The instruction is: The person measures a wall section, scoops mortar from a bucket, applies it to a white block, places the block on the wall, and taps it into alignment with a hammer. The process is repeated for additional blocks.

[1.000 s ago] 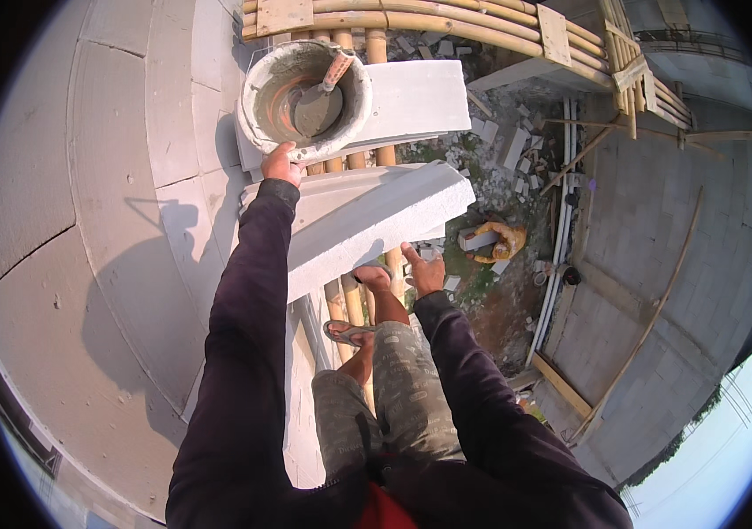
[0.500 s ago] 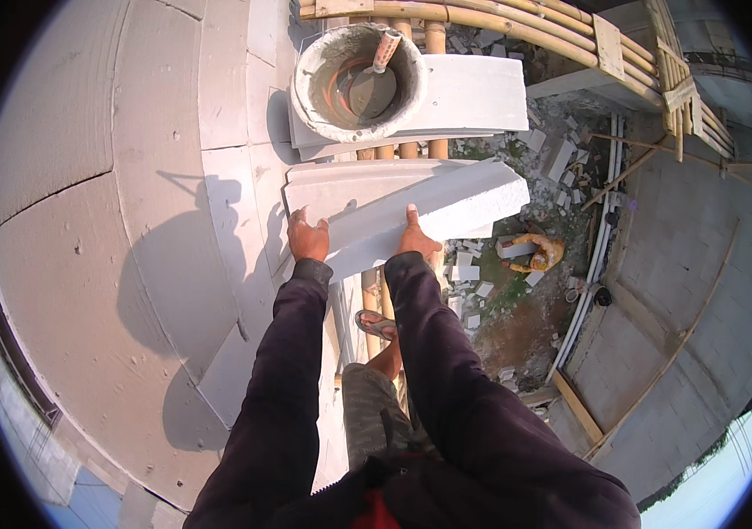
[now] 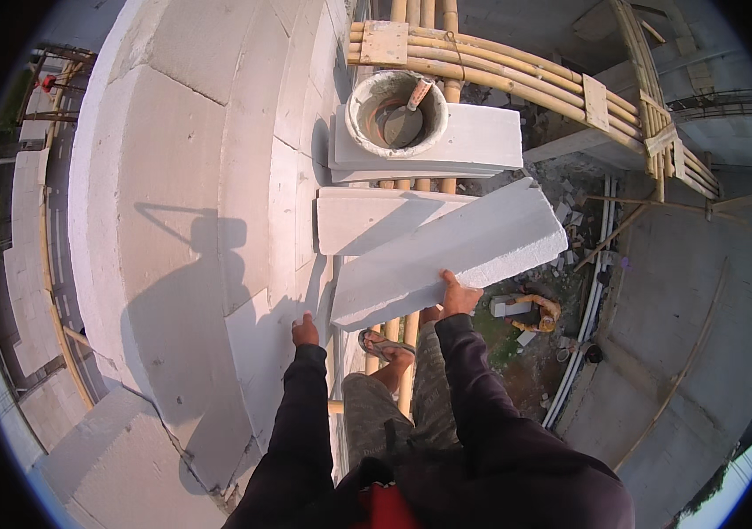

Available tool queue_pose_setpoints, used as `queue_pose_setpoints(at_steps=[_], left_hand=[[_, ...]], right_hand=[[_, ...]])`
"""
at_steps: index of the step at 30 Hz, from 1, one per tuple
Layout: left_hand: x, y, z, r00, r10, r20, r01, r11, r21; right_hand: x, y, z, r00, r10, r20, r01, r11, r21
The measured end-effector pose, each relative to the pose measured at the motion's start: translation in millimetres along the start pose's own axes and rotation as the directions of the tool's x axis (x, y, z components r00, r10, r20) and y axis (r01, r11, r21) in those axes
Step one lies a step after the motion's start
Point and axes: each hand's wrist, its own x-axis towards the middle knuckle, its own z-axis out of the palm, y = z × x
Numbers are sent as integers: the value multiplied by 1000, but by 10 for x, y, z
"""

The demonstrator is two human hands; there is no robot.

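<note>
A long pale lightweight concrete block (image 3: 451, 251) lies at a slant in front of me, its right end farther away than its left. My right hand (image 3: 460, 294) grips its near long edge, thumb on top and fingers hidden beneath. To the left of the block, apart from it, my left hand (image 3: 305, 331) is close to the wall, its fingers mostly curled and nothing visible in them. Another pale block (image 3: 385, 216) lies just beyond, partly covered by the held one. Farther off, a mortar bucket (image 3: 396, 115) with a handled tool (image 3: 418, 93) inside stands on stacked blocks (image 3: 482, 141).
A block wall (image 3: 190, 176) rises along my left, with my shadow on it. Bamboo poles (image 3: 411, 331) form the platform beneath me; a bamboo rail (image 3: 499, 70) crosses ahead. Far below on the right, a person (image 3: 539, 313) bends beside a block among rubble, near white pipes (image 3: 579, 353).
My left hand has come off the block and moved nearer to me, beside the wall. The block has shifted toward me and right, with my right hand still on it. My view has tilted.
</note>
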Motion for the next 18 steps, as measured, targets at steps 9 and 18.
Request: queue_pose_setpoints(at_steps=[9, 18], left_hand=[[-1922, 2997, -823, 237, 835, 497, -568, 534, -626], [-3191, 2566, -2319, 110, 949, 295, -20, 298, -954]], right_hand=[[-1918, -2187, -1932, 710, -466, 528, 539, 842, 17], [-3020, -2933, -2715, -155, -778, 608, 979, -39, 200]])
